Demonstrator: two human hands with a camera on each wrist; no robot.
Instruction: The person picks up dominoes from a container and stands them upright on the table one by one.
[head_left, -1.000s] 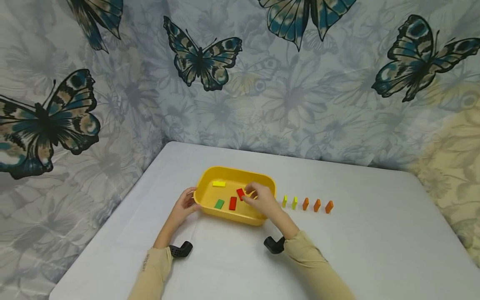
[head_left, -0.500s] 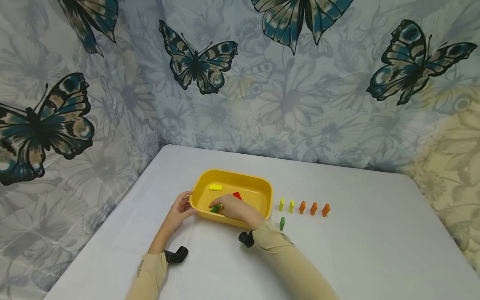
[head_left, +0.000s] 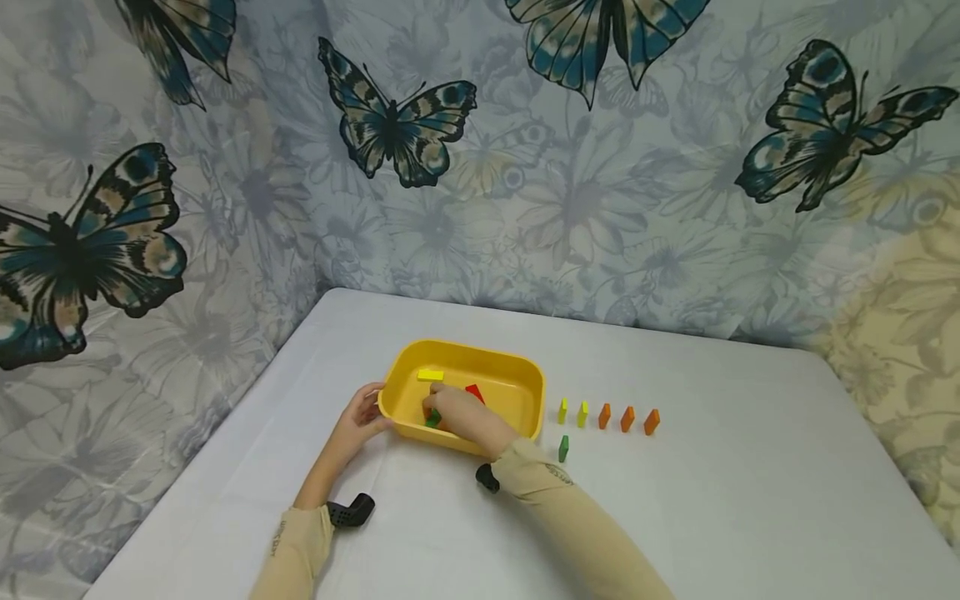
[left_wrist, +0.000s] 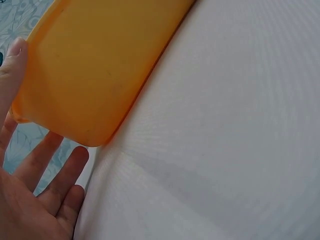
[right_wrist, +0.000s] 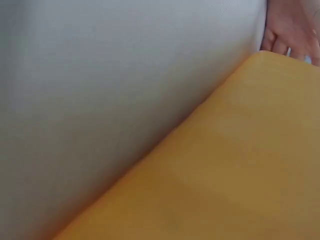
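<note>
Both wrist views look dim and soft.

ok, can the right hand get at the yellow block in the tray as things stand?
Probably yes: the right hand is inside the tray, and the yellow block lies uncovered just beyond it, no wall between. The hand is at a green block, though; whether it grips that, I can't tell.

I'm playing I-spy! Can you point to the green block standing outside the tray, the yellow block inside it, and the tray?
Green block (head_left: 564,449): head view, middle of its visible side.
Yellow block (head_left: 431,376): head view, middle of it.
Tray (left_wrist: 100,70): left wrist view, outer wall.
</note>
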